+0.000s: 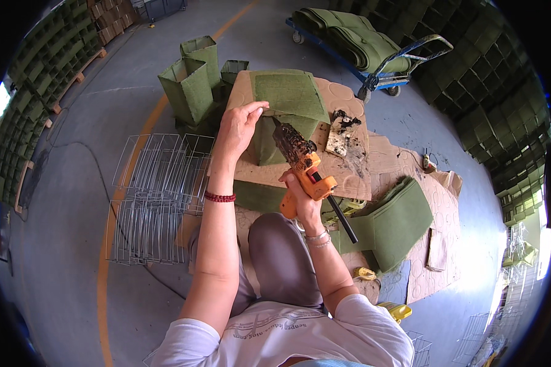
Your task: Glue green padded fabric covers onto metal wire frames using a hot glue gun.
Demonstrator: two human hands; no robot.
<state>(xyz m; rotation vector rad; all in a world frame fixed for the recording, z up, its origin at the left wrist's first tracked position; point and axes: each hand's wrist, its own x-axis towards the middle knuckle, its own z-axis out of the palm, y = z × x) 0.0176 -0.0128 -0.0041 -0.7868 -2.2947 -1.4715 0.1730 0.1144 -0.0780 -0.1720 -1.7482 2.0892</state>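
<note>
In the head view, grips an orange glue gun (306, 162) by its handle with the right-hand grip (301, 199), closed around it just right of the frame's centre. Points its blackened nozzle up and left toward a green fabric box (289, 95), with a black glue stick (344, 220) jutting from the rear toward the lower right. Holds the fingertips of the left-hand grip (237, 131) together at the box's left edge, upper centre of the frame; cannot tell of any fabric caught between them. Wears a dark red bead bracelet (220, 197) on the left wrist, a pale one (318, 237) on the right.

Shows the box lying on a cardboard-covered surface (353, 186), upper centre, with a black-smeared scrap board (337, 142) just to its right. Shows, upper left of centre, upright green fabric containers (187, 92); below them, stacked wire frames (156, 202) beside an orange floor line (107, 263). Right of centre and lower, has another green fabric piece (404, 223) lying folded on cardboard. At upper right, shows a blue cart (373, 79) loaded with folded green fabric (358, 43). Along the left and right rims, shows tall green stacks (55, 67).
</note>
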